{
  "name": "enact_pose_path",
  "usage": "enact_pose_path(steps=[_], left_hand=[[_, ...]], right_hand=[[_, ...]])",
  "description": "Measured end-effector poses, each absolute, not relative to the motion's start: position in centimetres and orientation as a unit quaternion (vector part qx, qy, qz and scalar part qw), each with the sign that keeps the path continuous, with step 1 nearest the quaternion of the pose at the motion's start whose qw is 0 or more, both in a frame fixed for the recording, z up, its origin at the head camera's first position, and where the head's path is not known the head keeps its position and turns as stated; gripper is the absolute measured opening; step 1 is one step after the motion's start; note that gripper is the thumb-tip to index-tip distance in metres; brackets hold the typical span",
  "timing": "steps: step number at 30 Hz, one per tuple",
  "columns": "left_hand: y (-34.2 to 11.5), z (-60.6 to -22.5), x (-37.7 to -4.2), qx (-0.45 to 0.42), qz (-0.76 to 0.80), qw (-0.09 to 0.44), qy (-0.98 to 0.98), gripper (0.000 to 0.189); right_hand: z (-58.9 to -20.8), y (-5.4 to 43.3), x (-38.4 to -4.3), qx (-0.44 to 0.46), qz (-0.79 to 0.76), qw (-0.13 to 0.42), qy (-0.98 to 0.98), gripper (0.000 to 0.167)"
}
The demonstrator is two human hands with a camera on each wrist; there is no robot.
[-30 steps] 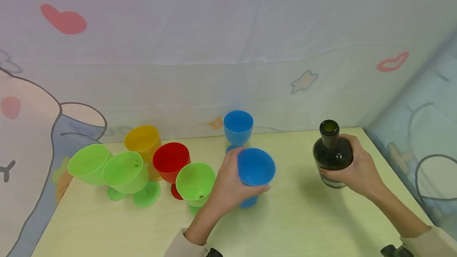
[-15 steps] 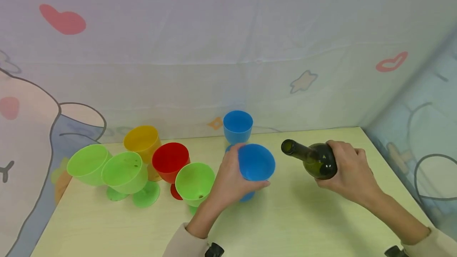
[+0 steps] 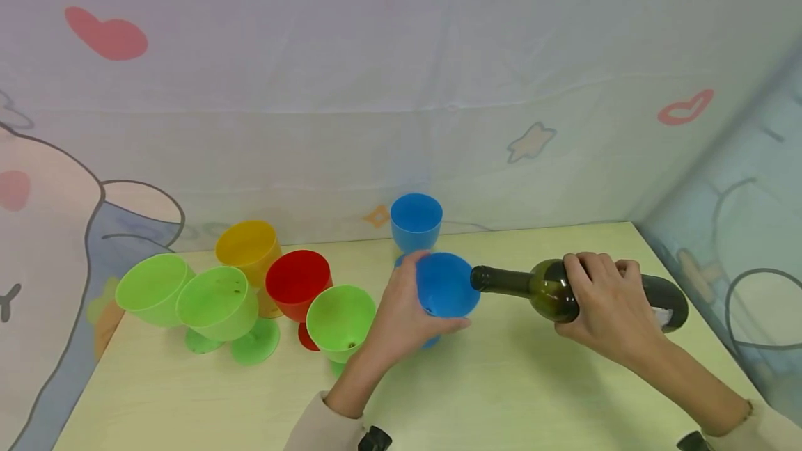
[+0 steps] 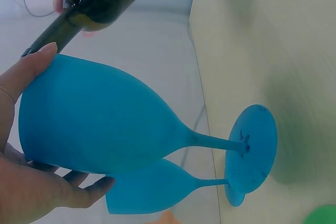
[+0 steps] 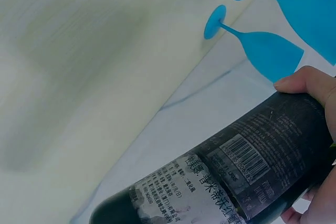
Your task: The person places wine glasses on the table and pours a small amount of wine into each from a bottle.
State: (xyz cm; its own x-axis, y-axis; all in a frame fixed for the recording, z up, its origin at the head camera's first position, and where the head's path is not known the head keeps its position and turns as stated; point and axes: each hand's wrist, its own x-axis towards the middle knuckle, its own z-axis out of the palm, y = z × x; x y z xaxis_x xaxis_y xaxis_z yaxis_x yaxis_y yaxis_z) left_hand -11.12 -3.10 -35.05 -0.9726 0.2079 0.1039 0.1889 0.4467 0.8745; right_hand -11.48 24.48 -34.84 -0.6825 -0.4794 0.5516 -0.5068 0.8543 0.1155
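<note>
In the head view my left hand (image 3: 396, 319) holds a blue plastic goblet (image 3: 446, 287) by its bowl, thumb and fingers on either side. Its foot (image 4: 252, 148) is off the table in the left wrist view. My right hand (image 3: 608, 308) grips a dark green wine bottle (image 3: 554, 291) round its body. The bottle lies nearly level, neck to the left, with its mouth at the goblet's right rim. Printed labels (image 5: 184, 190) show on the bottle in the right wrist view. No liquid can be made out at the mouth.
A second blue goblet (image 3: 416, 223) stands behind the held one. To the left are a red goblet (image 3: 299, 285), a yellow goblet (image 3: 249, 252) and several green goblets (image 3: 217, 303). A printed cloth (image 3: 313, 89) hangs behind the pale table (image 3: 501, 395).
The bottle has gone from nearly upright to almost level, its neck swinging left to the goblet's rim. My left hand has lifted the blue goblet slightly and stayed around it.
</note>
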Motion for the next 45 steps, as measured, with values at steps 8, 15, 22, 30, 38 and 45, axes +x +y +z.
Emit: enact_pose_path(steps=[8,15,22,30,38,45], left_hand=[[-3.0,-35.3,-11.0,0.124,0.515,0.011,0.848,0.091],[-3.1,-35.0,-10.9,0.126,0.519,0.009,0.845,0.091],[-3.1,-34.8,-10.8,0.129,0.519,0.009,0.845,0.091],[-3.1,-34.9,-10.9,0.129,0.517,0.010,0.846,0.091],[-3.0,-35.0,-11.0,0.127,0.515,0.013,0.848,0.092],[-2.9,-35.0,-11.0,0.128,0.515,0.014,0.847,0.092]], right_hand=[[-34.6,24.4,-11.3,0.276,-0.005,0.303,-0.912,0.071],[-34.3,24.3,-11.3,0.278,-0.016,0.307,-0.910,0.070],[-34.1,24.4,-11.3,0.286,-0.034,0.323,-0.902,0.070],[-33.8,24.5,-11.2,0.285,-0.042,0.326,-0.901,0.072],[-33.5,24.6,-11.3,0.291,-0.052,0.337,-0.894,0.071],[-33.2,24.8,-11.3,0.295,-0.058,0.338,-0.892,0.070]])
